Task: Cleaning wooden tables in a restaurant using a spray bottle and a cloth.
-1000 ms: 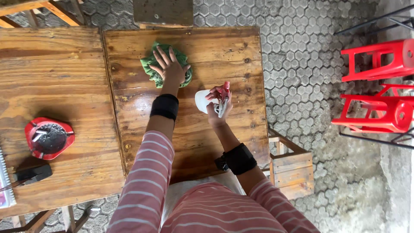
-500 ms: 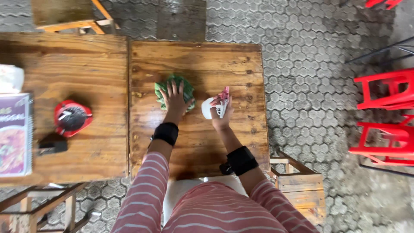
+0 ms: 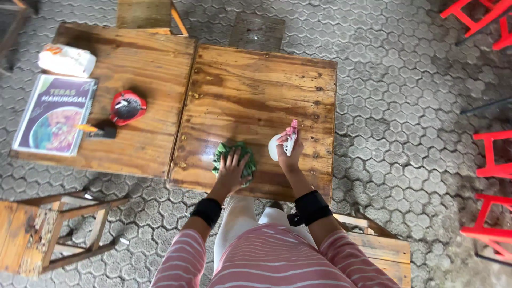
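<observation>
Looking down at a wet wooden table point(image 3: 256, 90): left hand point(image 3: 232, 172), fingers spread flat, presses a green cloth point(image 3: 234, 158) near the table's front edge, w/ right hand point(image 3: 289, 151) just beside it, fingers clenched round a white spray bottle point(image 3: 281, 145) w/ pink trigger.

Soft, even daylight fills the scene, with only faint shadows under the stools. The varnished counter point(image 3: 256, 96) shows a pale sheen across its middle, possibly wetness. Focus is sharp centrally; straight lines bow slightly toward the frame edges.
</observation>
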